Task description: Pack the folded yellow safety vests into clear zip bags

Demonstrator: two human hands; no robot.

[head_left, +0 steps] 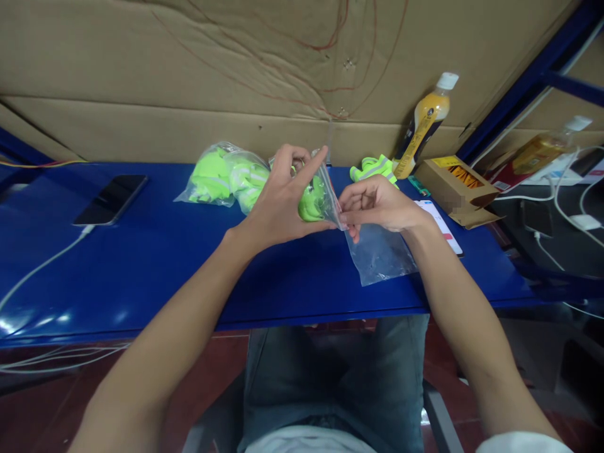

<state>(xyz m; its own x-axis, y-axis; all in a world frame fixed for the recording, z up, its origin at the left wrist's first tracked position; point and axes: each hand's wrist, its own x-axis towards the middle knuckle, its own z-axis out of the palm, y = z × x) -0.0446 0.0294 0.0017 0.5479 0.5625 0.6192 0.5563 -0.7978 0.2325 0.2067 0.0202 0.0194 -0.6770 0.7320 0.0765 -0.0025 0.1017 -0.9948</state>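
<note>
A clear zip bag (333, 200) with neon-yellow fabric (311, 200) inside is held up over the blue table (189, 264). My left hand (283, 195) is wrapped around the bag, thumb at its lower corner and fingers along its upper end. At the bag's right edge, near the reddish zip line, my right hand (372, 204) pinches the plastic with its fingertips. Beneath my right hand lies a flat clear bag (380, 255). Two filled bags of neon-yellow fabric, a left one (210, 176) and a right one (248, 182), rest beyond my left hand.
Behind my right hand lies a loose neon-yellow piece with grey stripes (375, 168). A yellow-labelled bottle (425, 123), an opened cardboard box (453, 185) and a lit phone (441, 226) are on the right. A dark phone (113, 200) with a white cable lies left. Cardboard (165, 69) lines the back.
</note>
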